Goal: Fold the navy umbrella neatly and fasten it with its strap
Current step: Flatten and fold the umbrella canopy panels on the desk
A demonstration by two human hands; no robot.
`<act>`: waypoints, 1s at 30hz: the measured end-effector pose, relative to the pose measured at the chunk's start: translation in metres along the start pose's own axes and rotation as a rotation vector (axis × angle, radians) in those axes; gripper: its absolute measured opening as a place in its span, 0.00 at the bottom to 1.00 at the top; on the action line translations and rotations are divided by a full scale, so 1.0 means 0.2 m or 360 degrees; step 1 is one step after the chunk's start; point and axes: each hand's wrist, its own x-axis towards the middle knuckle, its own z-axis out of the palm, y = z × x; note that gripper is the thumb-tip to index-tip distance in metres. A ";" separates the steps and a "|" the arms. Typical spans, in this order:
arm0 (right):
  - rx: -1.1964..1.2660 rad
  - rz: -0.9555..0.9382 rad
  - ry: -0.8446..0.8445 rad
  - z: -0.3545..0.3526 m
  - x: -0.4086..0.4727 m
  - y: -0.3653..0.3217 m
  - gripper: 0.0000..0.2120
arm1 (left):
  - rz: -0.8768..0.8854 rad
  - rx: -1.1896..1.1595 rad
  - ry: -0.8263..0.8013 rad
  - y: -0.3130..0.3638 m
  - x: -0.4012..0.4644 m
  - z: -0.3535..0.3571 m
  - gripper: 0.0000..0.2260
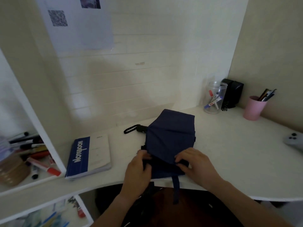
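On the white desk, the navy umbrella lies flat near the front edge, its strap hanging over that edge. Left hand and right hand each pinch its near fabric corners. Left of the umbrella lies a blue notebook; behind it to the right stand a clear marker jar and a pink pen cup.

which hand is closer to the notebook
Left. The left hand grips the near left edge of the navy umbrella, just right of the notebook. The right hand grips the umbrella's near right edge, farther from it.
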 end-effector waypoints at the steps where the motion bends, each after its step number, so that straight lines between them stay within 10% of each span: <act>1: -0.0039 -0.0027 -0.0003 0.01 -0.01 0.00 0.09 | -0.0241 -0.0286 0.0032 0.04 0.01 -0.03 0.11; 4: -0.0118 -0.0135 -0.0031 0.02 -0.03 0.00 0.07 | -0.0409 -0.0555 0.0077 0.12 0.06 -0.06 0.10; 14: -0.0208 -0.0309 -0.0058 0.03 -0.08 0.04 0.10 | 0.0083 0.0472 -0.0223 -0.01 0.12 -0.05 0.09; 17: -0.0251 -0.0378 -0.0080 0.03 -0.08 0.04 0.08 | 0.0555 0.0722 -0.0011 0.11 0.22 0.00 0.07; 20: -0.0273 -0.0410 -0.0129 0.02 -0.07 0.04 0.07 | 0.0888 0.0994 -0.0338 0.16 0.28 0.09 0.19; 23: -0.0227 -0.0288 -0.0274 -0.02 -0.05 0.03 0.07 | 0.0631 0.1260 -0.0800 0.05 0.23 0.13 0.26; 30: -0.0313 0.0113 -0.0276 0.05 0.17 0.00 0.27 | 0.0636 0.1239 -0.0799 -0.01 0.20 0.14 0.26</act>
